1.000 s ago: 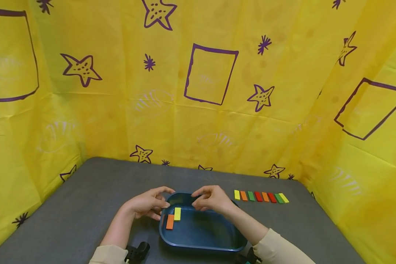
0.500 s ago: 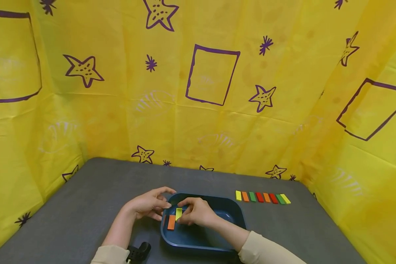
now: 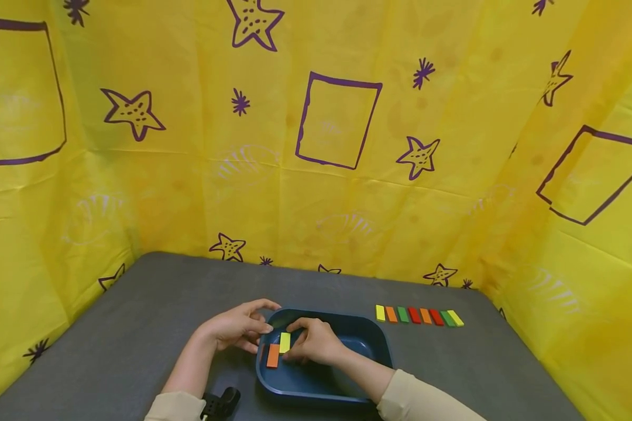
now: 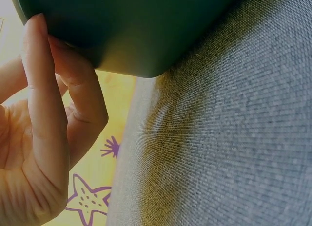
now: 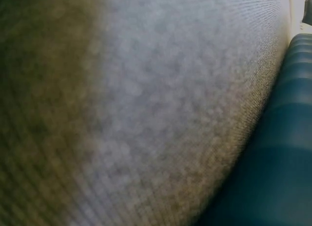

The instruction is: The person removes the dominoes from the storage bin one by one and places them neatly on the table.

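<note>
A dark blue tray [image 3: 300, 381] with rounded corners sits near the front of the table. My left hand [image 3: 239, 326] holds its left rim, the thumb at the top edge. In the left wrist view, fingers of that hand [image 4: 48, 114] touch the tray's outer side [image 4: 126, 36]. Inside the tray, my right hand [image 3: 318, 342] pinches a small yellow block [image 3: 285, 340] between thumb and finger. An orange block [image 3: 272, 355] lies against it, slightly nearer and to the left. The right wrist view shows the tray's wall [image 5: 273, 172] but no hand.
Beyond the tray at the right, a row of several yellow, orange, green and red blocks [image 3: 419, 314] lies on the dark grey table [image 3: 189, 286]. A yellow printed curtain [image 3: 347, 193] surrounds the table's back and sides.
My right hand has moved left and down across the tray to the yellow block and now pinches it. My left hand stays at the rim.
</note>
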A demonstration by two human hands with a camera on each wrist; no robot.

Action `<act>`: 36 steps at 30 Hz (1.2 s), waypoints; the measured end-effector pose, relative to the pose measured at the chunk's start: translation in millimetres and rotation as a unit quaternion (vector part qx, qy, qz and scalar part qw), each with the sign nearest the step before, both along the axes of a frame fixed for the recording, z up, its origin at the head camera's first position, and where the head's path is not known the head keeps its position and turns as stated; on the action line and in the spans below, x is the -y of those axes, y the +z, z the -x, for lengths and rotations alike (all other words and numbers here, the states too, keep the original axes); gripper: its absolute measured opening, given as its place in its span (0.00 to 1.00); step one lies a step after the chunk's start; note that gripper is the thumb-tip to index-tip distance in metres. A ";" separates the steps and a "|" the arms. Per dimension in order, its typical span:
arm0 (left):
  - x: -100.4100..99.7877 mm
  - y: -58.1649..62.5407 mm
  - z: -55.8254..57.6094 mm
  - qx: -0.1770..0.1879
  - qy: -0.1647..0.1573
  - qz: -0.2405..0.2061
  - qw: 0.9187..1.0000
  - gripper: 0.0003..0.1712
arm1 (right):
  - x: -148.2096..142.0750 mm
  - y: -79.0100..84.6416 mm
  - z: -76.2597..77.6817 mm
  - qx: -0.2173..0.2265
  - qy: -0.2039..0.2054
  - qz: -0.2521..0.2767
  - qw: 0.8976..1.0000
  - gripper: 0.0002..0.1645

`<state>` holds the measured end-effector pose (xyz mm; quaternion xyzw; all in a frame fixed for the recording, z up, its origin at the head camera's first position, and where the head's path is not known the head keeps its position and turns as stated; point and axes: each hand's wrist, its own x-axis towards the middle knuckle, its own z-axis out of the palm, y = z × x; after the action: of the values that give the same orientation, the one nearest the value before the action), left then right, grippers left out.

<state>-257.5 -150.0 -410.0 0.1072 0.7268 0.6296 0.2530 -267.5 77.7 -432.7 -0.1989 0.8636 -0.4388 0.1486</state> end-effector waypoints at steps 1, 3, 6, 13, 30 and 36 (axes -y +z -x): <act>0.4 -0.6 0.1 0.000 0.002 0.000 1.000 0.31 | 0.3 -0.4 -0.2 -0.003 0.000 -0.005 1.000 0.30; 0.6 -1.3 0.2 -0.001 0.003 0.000 1.000 0.31 | 0.6 -1.6 -0.5 -0.013 0.001 -0.016 1.000 0.29; 0.6 -1.7 0.4 -0.004 0.004 0.001 1.000 0.31 | 0.5 -2.2 -1.1 -0.027 0.005 -0.028 0.999 0.27; -0.8 -2.1 0.9 -0.003 0.005 0.002 1.000 0.31 | -1.4 0.9 -2.6 -0.031 0.021 -0.034 0.999 0.24; -0.7 -0.5 0.0 0.002 0.005 0.007 1.000 0.32 | -4.1 15.0 -7.6 0.104 -0.023 0.080 0.991 0.25; -1.1 -0.1 0.0 0.004 0.007 0.012 1.000 0.31 | -6.5 18.2 -7.6 0.122 -0.020 0.092 0.988 0.25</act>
<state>-257.6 -148.9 -410.0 0.0965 0.7338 0.6231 0.2529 -259.9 84.3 -414.5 -0.1392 0.7986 -0.5407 0.2249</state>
